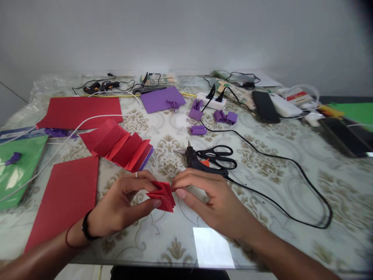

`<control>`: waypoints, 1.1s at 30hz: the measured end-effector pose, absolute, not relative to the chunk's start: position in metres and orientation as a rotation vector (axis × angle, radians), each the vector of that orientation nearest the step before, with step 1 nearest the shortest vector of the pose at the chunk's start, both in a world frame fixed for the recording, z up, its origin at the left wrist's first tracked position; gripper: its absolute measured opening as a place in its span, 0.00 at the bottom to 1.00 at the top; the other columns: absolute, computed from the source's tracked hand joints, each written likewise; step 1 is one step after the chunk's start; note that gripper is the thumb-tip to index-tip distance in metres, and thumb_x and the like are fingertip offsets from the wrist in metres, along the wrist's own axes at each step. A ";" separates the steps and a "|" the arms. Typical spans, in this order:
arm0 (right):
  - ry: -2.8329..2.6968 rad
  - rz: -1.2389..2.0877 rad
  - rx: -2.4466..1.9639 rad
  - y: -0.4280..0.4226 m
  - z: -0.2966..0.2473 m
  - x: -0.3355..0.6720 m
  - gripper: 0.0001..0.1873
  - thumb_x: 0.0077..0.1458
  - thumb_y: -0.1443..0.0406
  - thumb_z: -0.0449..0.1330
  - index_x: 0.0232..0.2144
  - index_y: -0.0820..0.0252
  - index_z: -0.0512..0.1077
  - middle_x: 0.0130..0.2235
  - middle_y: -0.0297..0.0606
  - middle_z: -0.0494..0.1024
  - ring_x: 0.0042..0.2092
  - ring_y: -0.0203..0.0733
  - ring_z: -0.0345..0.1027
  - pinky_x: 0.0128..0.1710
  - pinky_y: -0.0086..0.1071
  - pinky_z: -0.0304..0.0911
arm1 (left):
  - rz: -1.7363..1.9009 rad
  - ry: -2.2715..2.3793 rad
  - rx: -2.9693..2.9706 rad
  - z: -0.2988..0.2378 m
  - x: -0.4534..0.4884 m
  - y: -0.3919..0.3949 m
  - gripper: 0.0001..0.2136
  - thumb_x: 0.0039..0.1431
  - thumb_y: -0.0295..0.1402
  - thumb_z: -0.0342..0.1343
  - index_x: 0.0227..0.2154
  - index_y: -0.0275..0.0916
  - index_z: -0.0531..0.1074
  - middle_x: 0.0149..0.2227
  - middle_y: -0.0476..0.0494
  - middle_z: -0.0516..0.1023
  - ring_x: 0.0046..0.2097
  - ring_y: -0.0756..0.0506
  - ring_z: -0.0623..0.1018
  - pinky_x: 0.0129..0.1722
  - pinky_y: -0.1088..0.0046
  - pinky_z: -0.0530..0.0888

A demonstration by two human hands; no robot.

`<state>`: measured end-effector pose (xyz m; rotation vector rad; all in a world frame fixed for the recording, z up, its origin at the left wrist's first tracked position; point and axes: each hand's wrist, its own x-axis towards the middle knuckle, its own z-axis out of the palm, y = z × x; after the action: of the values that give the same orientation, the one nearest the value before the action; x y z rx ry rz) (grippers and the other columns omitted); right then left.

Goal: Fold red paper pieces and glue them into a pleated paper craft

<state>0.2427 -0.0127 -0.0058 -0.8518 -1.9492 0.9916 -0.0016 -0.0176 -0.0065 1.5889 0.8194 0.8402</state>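
Note:
A small piece of folded red paper [163, 196], with several pleated layers, is held above the table near its front edge. My left hand [124, 204] pinches it from the left, thumb in front and fingers behind. At its right edge, the thumb and fingertips of my right hand [208, 198] close on the paper. Just beyond my right hand lie a black glue gun [194, 161] and black-handled scissors [218, 155]. A stack of creased red paper strips [118, 146] rests beyond my left hand, with a purple edge showing beneath it.
Red sheets [65, 194] lie at left, beside a green pack [21, 171]. Folded purple pieces [198, 130] and a purple sheet [160, 100] sit farther back. A white power strip [211, 101], phones [265, 107] and another glue gun [109, 86] line the rear. A black cable [291, 157] loops right.

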 end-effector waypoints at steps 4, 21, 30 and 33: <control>-1.965 1.019 -0.843 -0.015 -0.007 0.240 0.06 0.67 0.70 0.61 0.37 0.58 0.77 0.36 0.37 0.81 0.37 0.39 0.76 0.39 0.33 0.72 | 0.786 0.833 1.662 -0.005 -0.001 -0.016 0.05 0.68 0.32 0.63 0.42 0.43 0.84 0.42 0.43 0.83 0.43 0.45 0.82 0.46 0.70 0.78; -2.037 0.774 -0.853 -0.016 -0.018 0.235 0.04 0.66 0.68 0.63 0.36 0.57 0.76 0.30 0.33 0.79 0.31 0.37 0.73 0.34 0.32 0.70 | 0.863 0.971 1.746 -0.011 0.003 -0.022 0.17 0.64 0.29 0.65 0.53 0.45 0.72 0.45 0.48 0.85 0.46 0.46 0.84 0.49 0.71 0.79; -2.076 0.732 -0.830 -0.019 -0.017 0.234 0.04 0.66 0.69 0.61 0.37 0.59 0.75 0.32 0.36 0.81 0.32 0.39 0.72 0.36 0.35 0.69 | 0.784 1.047 1.797 -0.005 0.003 -0.019 0.03 0.68 0.33 0.64 0.37 0.43 0.82 0.34 0.52 0.86 0.35 0.50 0.83 0.38 0.78 0.76; -2.106 0.726 -0.813 -0.019 -0.018 0.233 0.07 0.67 0.69 0.60 0.35 0.58 0.76 0.30 0.34 0.80 0.31 0.39 0.72 0.33 0.34 0.67 | 0.783 1.022 1.786 -0.003 0.004 -0.021 0.02 0.67 0.33 0.65 0.39 0.42 0.81 0.35 0.52 0.87 0.37 0.49 0.84 0.39 0.77 0.76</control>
<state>0.2328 -0.0191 -0.0181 -0.8129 -2.1056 0.7257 0.0038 -0.0207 -0.0035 1.7861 1.0219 0.7828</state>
